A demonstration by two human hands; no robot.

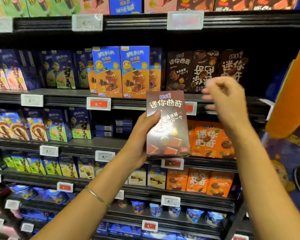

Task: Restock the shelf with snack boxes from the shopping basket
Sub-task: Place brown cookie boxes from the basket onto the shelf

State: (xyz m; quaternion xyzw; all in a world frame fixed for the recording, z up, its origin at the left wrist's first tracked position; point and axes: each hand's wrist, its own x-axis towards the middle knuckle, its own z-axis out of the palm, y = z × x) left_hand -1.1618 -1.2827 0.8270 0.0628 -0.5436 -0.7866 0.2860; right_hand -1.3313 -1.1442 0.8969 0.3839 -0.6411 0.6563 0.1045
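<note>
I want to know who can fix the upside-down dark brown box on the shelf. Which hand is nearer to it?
Right. The right hand hovers at the lower right of the upside-down box; the left hand is farther down and left, gripping another brown box.

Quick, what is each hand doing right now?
Left hand: grips the dark brown rectangular cardboard snack box.
Right hand: open, empty, motion-blurred.

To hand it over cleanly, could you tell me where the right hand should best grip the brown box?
Probably the free right edge, from the right: the brown box stands upright, face toward the camera, and the left hand covers its left edge.
</note>
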